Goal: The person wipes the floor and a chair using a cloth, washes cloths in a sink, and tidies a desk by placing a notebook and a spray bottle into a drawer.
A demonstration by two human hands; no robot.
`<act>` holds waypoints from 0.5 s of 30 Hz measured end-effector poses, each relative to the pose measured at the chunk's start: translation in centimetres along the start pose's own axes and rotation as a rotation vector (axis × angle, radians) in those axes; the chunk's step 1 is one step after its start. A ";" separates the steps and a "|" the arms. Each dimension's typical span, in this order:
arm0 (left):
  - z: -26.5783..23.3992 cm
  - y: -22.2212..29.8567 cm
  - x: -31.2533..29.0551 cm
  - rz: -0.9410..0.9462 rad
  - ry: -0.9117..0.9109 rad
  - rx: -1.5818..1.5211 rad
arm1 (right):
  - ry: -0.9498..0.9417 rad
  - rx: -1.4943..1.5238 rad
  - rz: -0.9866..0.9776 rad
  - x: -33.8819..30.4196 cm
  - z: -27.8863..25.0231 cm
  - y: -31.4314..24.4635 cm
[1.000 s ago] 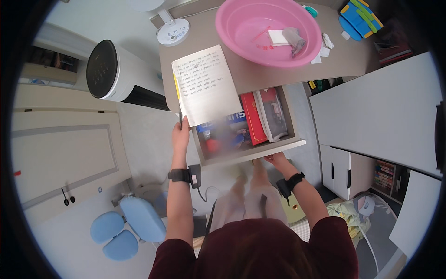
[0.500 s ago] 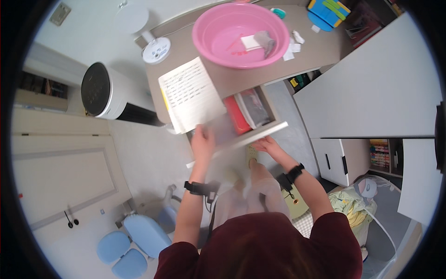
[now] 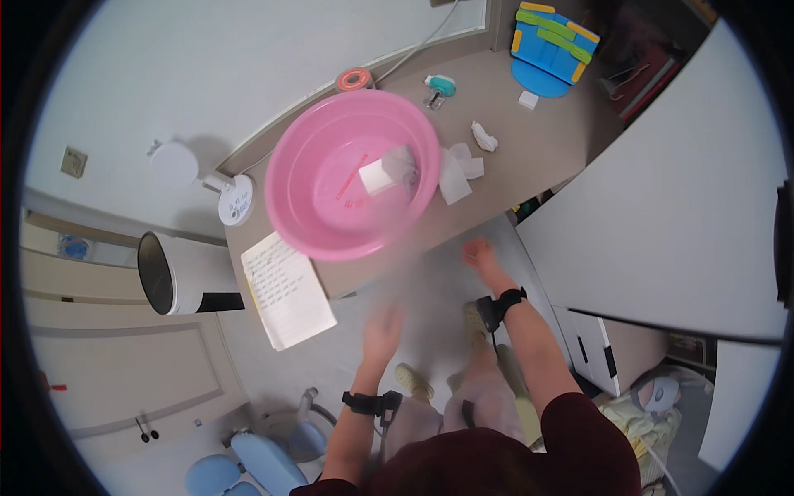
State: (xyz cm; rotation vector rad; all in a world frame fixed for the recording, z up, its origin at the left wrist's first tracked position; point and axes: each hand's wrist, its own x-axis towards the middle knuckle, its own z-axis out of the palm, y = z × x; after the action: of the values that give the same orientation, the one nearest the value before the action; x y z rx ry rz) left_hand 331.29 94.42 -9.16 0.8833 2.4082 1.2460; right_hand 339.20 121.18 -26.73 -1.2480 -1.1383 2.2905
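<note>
My left hand point(image 3: 383, 329), smeared by motion, hangs over the floor just in front of the desk point(image 3: 529, 140); its fingers cannot be made out. Near the desk's front edge is my right hand point(image 3: 478, 255), also blurred, and I see nothing held in it. The round pink basin point(image 3: 302, 186) on the desk stands beyond both hands. Inside it lie a white block-like piece point(image 3: 376, 177) and a grey see-through wrapping point(image 3: 402, 164). Left of my left hand, an open handwritten notebook point(image 3: 294, 298) sticks out over the desk's front edge.
White crumpled tissues point(image 3: 455, 175), a teal-capped bottle point(image 3: 442, 85), an orange-red tape roll point(image 3: 354, 79) and a blue stand point(image 3: 550, 50) are on the desk. A lamp point(image 3: 237, 201) stands at left beside a white cylindrical appliance point(image 3: 194, 273). White cabinets point(image 3: 662, 190) rise at right.
The open drawer with red and grey items inside has gone in under the desk. Both hands have come away from its front. My view has shifted, showing more of the desk top.
</note>
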 end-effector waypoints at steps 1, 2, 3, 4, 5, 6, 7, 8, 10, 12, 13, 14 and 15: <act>0.8 0.0 0.6 -0.004 0.015 0.018 | 0.024 0.030 -0.006 1.7 -0.9 -0.1; 1.6 -0.1 1.3 -0.008 0.031 0.041 | 0.015 0.035 0.009 3.7 -1.4 -0.3; 2.0 0.5 1.8 -0.108 -0.020 0.053 | -0.030 0.093 -0.025 5.6 -1.9 -0.8; 2.6 1.1 2.1 -0.207 -0.072 0.062 | -0.072 0.152 -0.060 7.0 -2.5 -1.1; 3.3 1.8 2.7 -0.222 -0.074 0.068 | -0.074 0.152 -0.043 8.0 -3.2 -1.2; 3.9 2.3 3.2 -0.164 -0.002 0.054 | -0.115 0.314 0.011 8.7 -3.2 -1.4; 4.3 2.9 3.5 -0.104 0.069 0.039 | -0.152 0.475 0.065 9.2 -3.2 -1.4; 4.6 3.4 3.5 -0.118 0.074 0.048 | -0.158 0.475 0.082 9.4 -3.1 -1.3; 5.0 4.1 3.6 -0.167 0.088 0.043 | -0.204 0.734 0.009 9.7 -2.6 -1.7; 5.4 4.2 3.4 -0.176 0.090 0.057 | -0.174 0.783 -0.057 9.7 -2.5 -1.9; 5.5 4.2 3.1 -0.178 0.086 0.064 | -0.126 0.745 -0.101 9.5 -2.6 -1.8; 5.7 4.0 2.7 -0.184 0.082 0.067 | -0.121 0.746 -0.094 9.2 -3.0 -1.7; 5.3 3.6 2.1 -0.214 0.098 0.102 | -0.078 0.774 0.005 7.8 -1.9 -2.8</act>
State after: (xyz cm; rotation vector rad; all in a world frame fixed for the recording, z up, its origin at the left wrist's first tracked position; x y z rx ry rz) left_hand 333.80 100.72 -9.27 0.5830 2.5832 1.1193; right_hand 335.86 128.49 -29.66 -0.8471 -0.1879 2.4174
